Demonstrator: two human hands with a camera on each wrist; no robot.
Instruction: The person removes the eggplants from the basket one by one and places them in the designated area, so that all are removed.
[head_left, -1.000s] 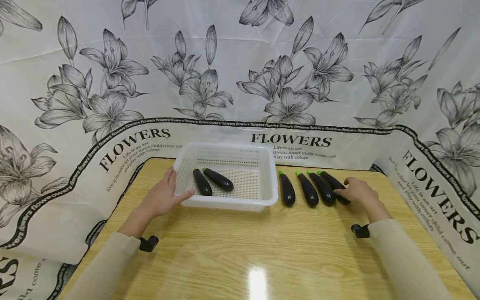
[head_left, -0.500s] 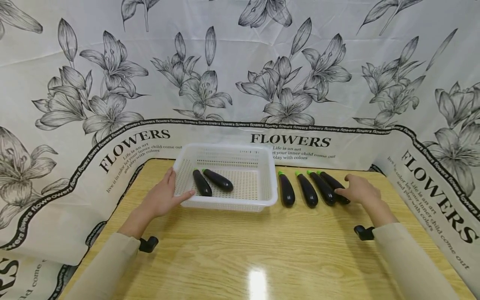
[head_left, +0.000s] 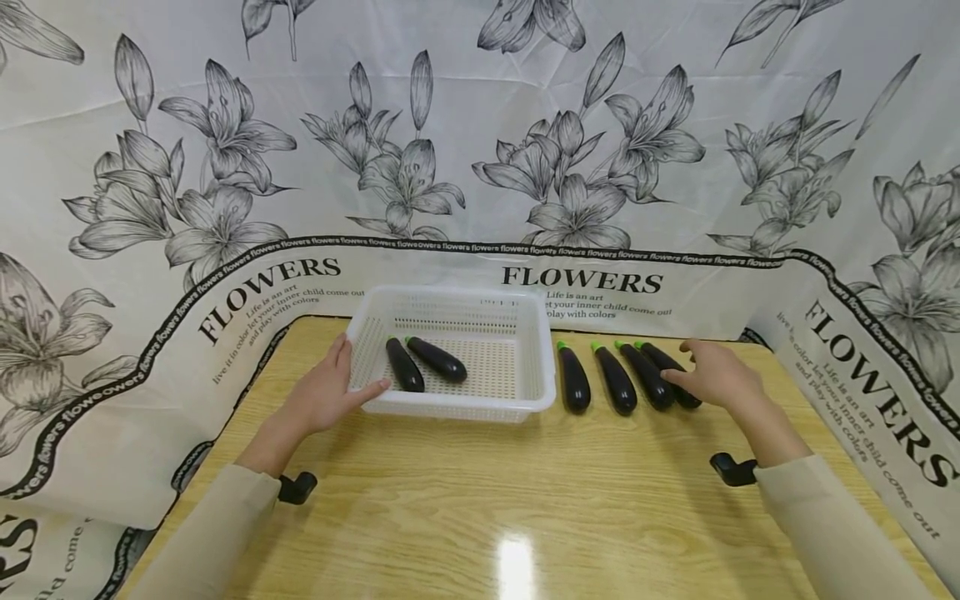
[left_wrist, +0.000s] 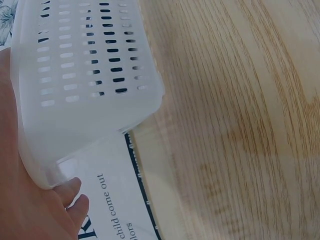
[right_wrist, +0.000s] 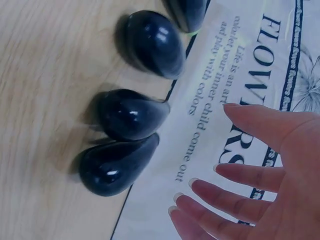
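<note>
Left of the white basket [head_left: 457, 406]: pale sleeve [head_left: 210, 525], black wrist unit [head_left: 297, 488], then the left hand [head_left: 322, 392] at the basket's near left corner. Thumb over the front rim, other fingers along the left side; left wrist view shows two fingertips past the rim's corner. It has hold of the basket alone.

Inside the basket, left half: left inner eggplant [head_left: 406, 365] and right inner eggplant [head_left: 437, 360], stem ends close together toward the back, rounded ends apart.

Just right of the basket, on the wood-grain table [head_left: 450, 492]: a row of four, green stems toward the back. First eggplant [head_left: 574, 382] nearest the basket; second eggplant [head_left: 616, 383] a gap further; third eggplant [head_left: 645, 379] and fourth eggplant [head_left: 660, 358] appear to touch. Between the fourth and the basket's interior: the other three, then the raised right wall.

Farthest right of the basket: right hand [head_left: 716, 375], fingers parted, thumb spread, nothing held. Head view has its thumb overlapping the fourth; right wrist view shows the hand apart from it.

Behind the basket and to both sides: white cloth [head_left: 465, 108] with printed flowers and lettering.
</note>
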